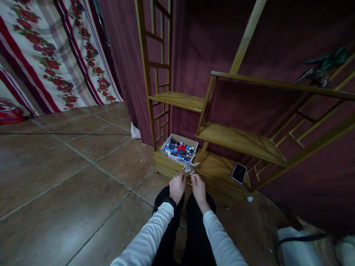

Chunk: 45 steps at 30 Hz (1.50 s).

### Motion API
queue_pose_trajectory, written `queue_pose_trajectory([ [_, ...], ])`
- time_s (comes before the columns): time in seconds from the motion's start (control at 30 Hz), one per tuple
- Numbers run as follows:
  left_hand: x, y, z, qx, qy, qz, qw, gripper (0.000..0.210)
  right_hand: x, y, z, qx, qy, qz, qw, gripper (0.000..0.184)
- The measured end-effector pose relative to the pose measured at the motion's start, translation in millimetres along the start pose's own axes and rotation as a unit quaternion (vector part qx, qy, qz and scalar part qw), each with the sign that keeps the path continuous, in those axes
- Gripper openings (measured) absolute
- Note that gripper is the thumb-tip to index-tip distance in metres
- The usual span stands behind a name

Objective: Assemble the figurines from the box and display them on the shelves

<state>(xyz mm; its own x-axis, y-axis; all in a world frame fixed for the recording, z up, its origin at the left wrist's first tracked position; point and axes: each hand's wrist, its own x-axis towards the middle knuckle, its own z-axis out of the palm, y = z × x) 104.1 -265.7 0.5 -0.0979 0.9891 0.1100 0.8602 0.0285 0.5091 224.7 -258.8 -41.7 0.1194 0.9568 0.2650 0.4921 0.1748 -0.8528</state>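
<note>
My left hand (177, 187) and my right hand (198, 187) are close together above my knees, fingers closed in a pinch. Between and just beyond the fingertips is a cluster of small clear, shiny pieces (188, 169), too small to name exactly. Both hands appear to grip its near edge. Right behind it, a shallow white cardboard box (169, 156) stands on the low wooden shelf. Many small colourful figures (181, 148) in red, blue, black and white fill the box.
A wooden shelf unit (235, 141) rises in front of me, with a dark-screened phone or tablet (239, 173) on its lowest board. A green ornament (324, 68) sits high at the right. A black cable (69, 133) crosses the tiled floor (91, 192). Floral fabric (52, 55) hangs at the left.
</note>
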Motion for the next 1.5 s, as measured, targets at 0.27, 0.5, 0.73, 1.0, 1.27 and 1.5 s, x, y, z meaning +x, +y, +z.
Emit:
queue_pose_trajectory([
  [0.27, -0.5, 1.2, -1.8, -0.003, 0.014, 0.002, 1.000, 0.033, 1.2, 3.0, 1.4, 0.017, -0.012, 0.003, 1.000, 0.028],
  [0.5, -3.0, 0.8, -5.0, -0.002, 0.002, 0.011, 1.000, 0.031, 4.2, 8.2, 4.1, 0.018, -0.016, 0.010, 1.000, 0.027],
  [0.73, -7.6, 2.4, -12.0, 0.024, 0.008, 0.069, 0.997, 0.031, 8.4, 8.8, 2.2, 0.028, -0.016, 0.012, 0.999, 0.028],
  [1.0, -7.0, 0.2, -13.9, 0.093, -0.010, 0.125, 0.988, 0.033, 13.4, 1.9, -8.3, 0.001, -0.019, 0.007, 1.000, 0.029],
  [1.27, 7.4, -1.4, -19.1, 0.139, -0.032, 0.163, 0.976, 0.028, 15.9, 8.5, -2.7, 0.096, -0.043, 0.057, 0.993, 0.027],
  [1.5, 10.1, -4.6, -15.7, 0.174, -0.050, 0.203, 0.962, 0.025, 17.8, 14.5, -4.5, 0.095, -0.039, 0.058, 0.993, 0.026],
])
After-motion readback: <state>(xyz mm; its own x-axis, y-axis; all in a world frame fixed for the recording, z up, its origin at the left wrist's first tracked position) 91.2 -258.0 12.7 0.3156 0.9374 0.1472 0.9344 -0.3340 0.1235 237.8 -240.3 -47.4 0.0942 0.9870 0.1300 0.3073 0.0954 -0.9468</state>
